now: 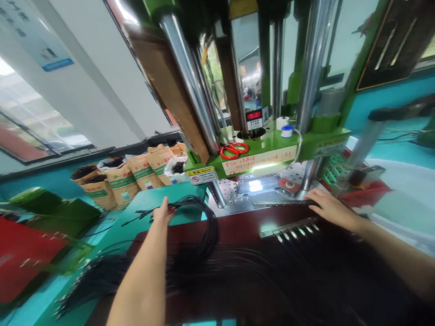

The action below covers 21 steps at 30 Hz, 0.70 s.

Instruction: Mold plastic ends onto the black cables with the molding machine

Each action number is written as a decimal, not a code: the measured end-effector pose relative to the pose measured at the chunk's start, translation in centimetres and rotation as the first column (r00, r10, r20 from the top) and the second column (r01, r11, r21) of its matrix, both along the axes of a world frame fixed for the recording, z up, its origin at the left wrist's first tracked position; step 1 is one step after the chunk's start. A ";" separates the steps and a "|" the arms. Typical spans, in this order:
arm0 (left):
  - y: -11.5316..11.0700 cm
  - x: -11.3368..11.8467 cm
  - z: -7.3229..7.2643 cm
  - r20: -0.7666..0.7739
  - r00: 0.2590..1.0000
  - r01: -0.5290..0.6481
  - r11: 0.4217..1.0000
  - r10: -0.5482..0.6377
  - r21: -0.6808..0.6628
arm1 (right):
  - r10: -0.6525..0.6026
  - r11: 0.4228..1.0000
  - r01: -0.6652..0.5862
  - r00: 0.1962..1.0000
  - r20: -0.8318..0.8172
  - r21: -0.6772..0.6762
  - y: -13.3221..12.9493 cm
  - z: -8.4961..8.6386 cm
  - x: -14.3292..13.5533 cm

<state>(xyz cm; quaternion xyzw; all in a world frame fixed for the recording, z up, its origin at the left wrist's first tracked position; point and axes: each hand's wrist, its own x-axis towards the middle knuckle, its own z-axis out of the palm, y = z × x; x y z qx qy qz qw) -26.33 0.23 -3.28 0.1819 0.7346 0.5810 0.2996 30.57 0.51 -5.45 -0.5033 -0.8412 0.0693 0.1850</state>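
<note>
My left hand (163, 212) is closed around a bundle of thin black cables (200, 203) on the left, its thumb pointing up. The cables loop from there to the right and down onto the dark red table. On the right, my right hand (324, 207) has its fingers on the end of a long narrow metal bar (283, 203) at the front of the press bed. Nearer to me lies a second metal bar (288, 227) with several cable ends set in it. More black cables (98, 276) spread over the table's left side, their tips blurred.
A green press (268, 154) with steel columns stands ahead, its perforated metal bed (234, 192) below. Red-handled scissors (234, 150) and a blue-and-white spool (287, 131) rest on its ledge. Paper sacks (118, 181) stand back left; a large white tub (408, 208) is right.
</note>
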 end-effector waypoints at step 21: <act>-15.3 30.8 2.5 -0.582 -0.216 0.879 0.104 -0.784 -0.466 | 0.077 0.922 0.075 0.926 0.369 -0.379 -2.8 9.4 -3.9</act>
